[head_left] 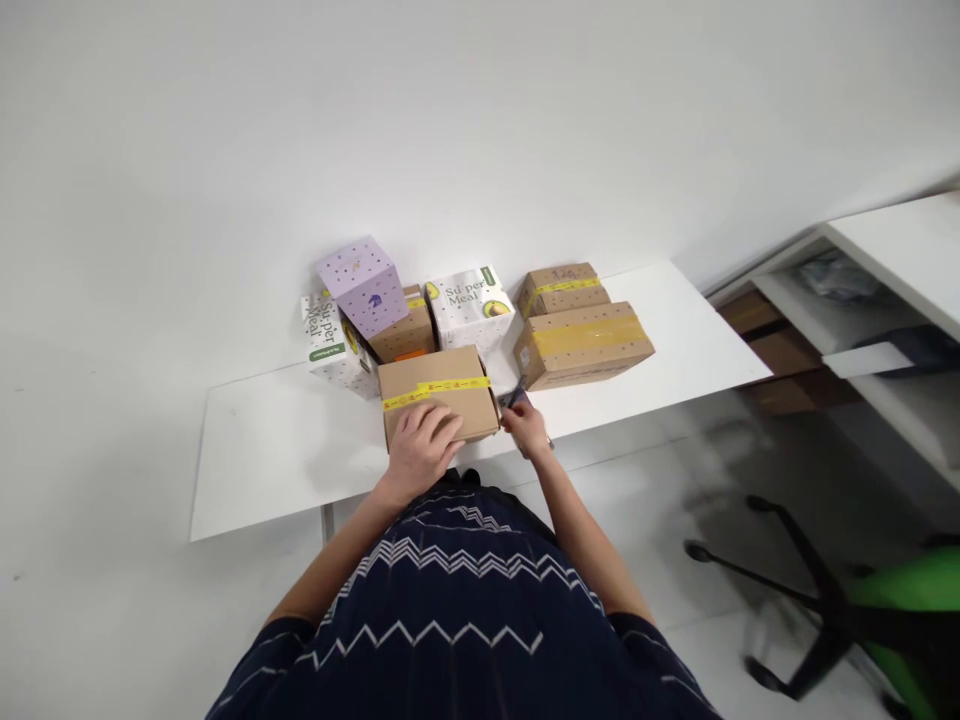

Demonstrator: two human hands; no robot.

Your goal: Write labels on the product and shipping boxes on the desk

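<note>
A brown cardboard box (pixel 442 388) with yellow printed tape across its top lies at the front edge of the narrow white table (pixel 255 430). My left hand (pixel 421 448) rests on the near part of its top, fingers extended and slightly apart. At the box's right side, my right hand (pixel 527 427) is closed around a slim dark tool (pixel 517 392). The tool points up and away from me; its exact kind is too small to make out. Whether its tip touches the box, I cannot tell.
Behind the box stand white "Super Meal" boxes (pixel 471 302), with a purple box (pixel 364 285) tilted on top at left. Two taped cardboard boxes (pixel 585 345) sit to the right. A shelf unit (pixel 862 290) and a green-and-black wheeled chair (pixel 825 600) stand further right.
</note>
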